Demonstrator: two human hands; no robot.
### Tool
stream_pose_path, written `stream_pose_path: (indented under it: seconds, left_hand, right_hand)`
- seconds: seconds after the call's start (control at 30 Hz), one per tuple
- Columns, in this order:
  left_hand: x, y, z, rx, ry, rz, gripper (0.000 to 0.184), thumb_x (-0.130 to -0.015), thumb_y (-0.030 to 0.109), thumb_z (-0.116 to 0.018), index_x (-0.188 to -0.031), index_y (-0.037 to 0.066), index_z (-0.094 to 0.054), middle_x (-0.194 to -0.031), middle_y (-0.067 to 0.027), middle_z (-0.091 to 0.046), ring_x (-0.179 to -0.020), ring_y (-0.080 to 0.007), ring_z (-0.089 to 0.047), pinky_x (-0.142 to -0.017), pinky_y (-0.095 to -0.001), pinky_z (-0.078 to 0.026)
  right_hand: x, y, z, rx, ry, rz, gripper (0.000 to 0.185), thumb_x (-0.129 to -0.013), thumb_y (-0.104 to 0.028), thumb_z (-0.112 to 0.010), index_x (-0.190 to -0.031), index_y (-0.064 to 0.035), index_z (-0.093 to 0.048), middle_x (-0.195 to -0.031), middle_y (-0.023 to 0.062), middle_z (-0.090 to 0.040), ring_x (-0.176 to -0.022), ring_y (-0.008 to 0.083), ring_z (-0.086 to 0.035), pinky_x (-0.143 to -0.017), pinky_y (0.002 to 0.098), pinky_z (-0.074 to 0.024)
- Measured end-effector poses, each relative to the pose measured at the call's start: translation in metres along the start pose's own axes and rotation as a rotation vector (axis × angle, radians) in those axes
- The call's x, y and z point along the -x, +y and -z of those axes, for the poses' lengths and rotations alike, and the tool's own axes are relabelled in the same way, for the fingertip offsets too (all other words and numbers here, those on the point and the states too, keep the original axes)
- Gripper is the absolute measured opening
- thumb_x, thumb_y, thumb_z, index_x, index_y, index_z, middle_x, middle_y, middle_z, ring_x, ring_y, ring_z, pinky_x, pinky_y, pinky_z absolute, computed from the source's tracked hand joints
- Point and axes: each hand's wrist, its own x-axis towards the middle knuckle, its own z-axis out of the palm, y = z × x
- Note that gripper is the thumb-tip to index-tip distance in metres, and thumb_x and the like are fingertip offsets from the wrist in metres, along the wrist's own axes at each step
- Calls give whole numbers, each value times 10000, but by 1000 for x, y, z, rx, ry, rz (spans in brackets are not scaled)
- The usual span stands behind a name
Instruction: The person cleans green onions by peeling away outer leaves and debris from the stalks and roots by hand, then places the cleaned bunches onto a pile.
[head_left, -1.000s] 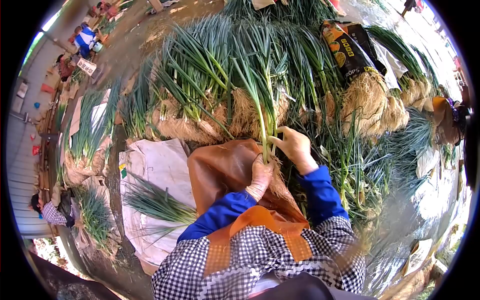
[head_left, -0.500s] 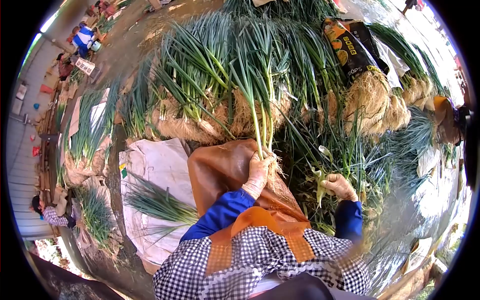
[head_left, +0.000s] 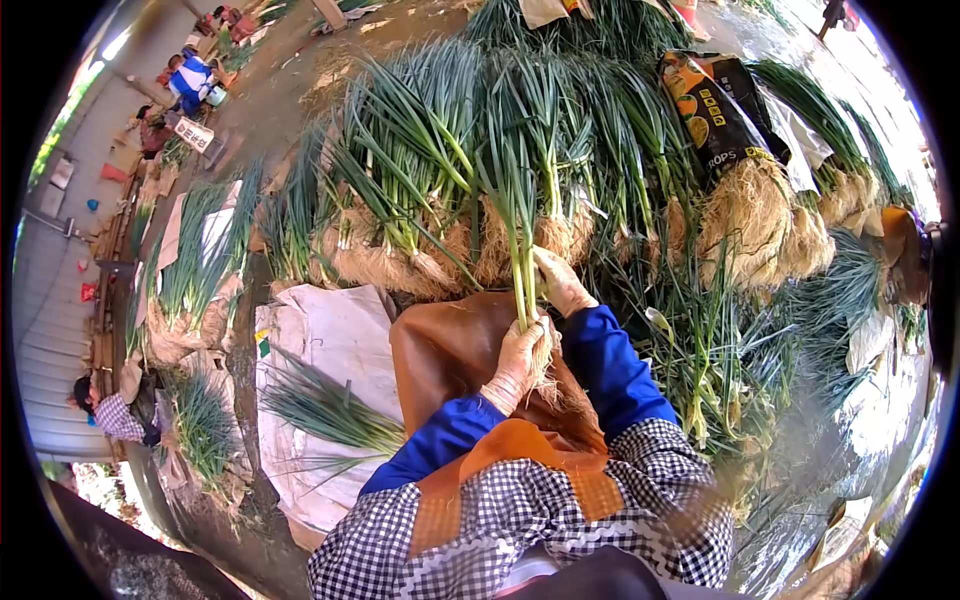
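Note:
My left hand point(head_left: 516, 362) is closed round the lower ends of a few scallions point(head_left: 519, 262), just above their pale, stringy roots. The stalks stand up over my knee, which a brown apron point(head_left: 440, 345) covers, and their green leaves point away from me. My right hand point(head_left: 562, 284) is at the same stalks, higher up on their right side, with its fingers bent against them; the fingertips are partly hidden. A small bunch of scallions point(head_left: 345, 412) lies on a white sheet point(head_left: 300, 330) to my left.
Root-on scallion bundles point(head_left: 400, 190) line the ground ahead. A black printed bag point(head_left: 715, 120) rests on bundles at the right. Loose leaves and peelings point(head_left: 700, 390) are heaped beside my right knee. Farther left, a person in a checked top point(head_left: 118, 418) and a person in blue point(head_left: 190, 80) are visible.
My right hand has moved from the leaf heap on the right, where it held a pale peeling, up and left to the scallions. My left hand keeps its hold, slightly lower.

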Motion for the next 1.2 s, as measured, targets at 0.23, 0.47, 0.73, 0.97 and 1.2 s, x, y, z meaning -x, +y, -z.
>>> stream_pose_path:
  seconds: [0.23,0.47,0.73,0.97,1.2]
  left_hand:
    - [-4,-1,20,18,106,54,60,-900,155,-539,-908,97,-530,-709,-10,-537,-561,-108,-520,-479,-219,-417]
    - [-31,2,65,353,-24,166,130,-914,205,-495,-935,88,-548,-727,-34,-567,-630,-140,-555,-527,-253,-484]
    - [-12,17,5,61,48,94,159,-891,175,-524,-964,38,-562,-909,-119,-630,-659,-164,-588,-540,-252,-497]
    - [-16,13,27,32,26,-44,174,-884,98,-526,-1015,-8,-568,-858,-70,-616,-699,-129,-584,-628,-243,-496]
    - [-24,19,35,87,89,63,162,-877,63,-520,-996,-29,-581,-851,-78,-618,-697,-129,-590,-635,-227,-498]
  right_hand:
    - [7,19,-27,695,462,258,230,-862,-250,-556,-791,-35,-592,-649,162,-574,-600,265,-559,-574,365,-437]
    - [162,-55,20,322,-72,-195,275,-897,-281,-533,-758,-51,-590,-638,-38,-501,-528,50,-416,-464,203,-325]
    - [152,-51,70,1042,349,-222,332,-849,-335,-576,-1030,-65,-644,-849,130,-666,-775,180,-640,-698,293,-491]
    - [65,-7,-8,1042,-12,219,345,-865,-344,-557,-926,-9,-612,-750,164,-593,-703,295,-580,-648,357,-461]
    - [127,-66,12,586,-203,-136,233,-884,-195,-559,-776,11,-549,-675,40,-565,-623,127,-540,-584,285,-451]
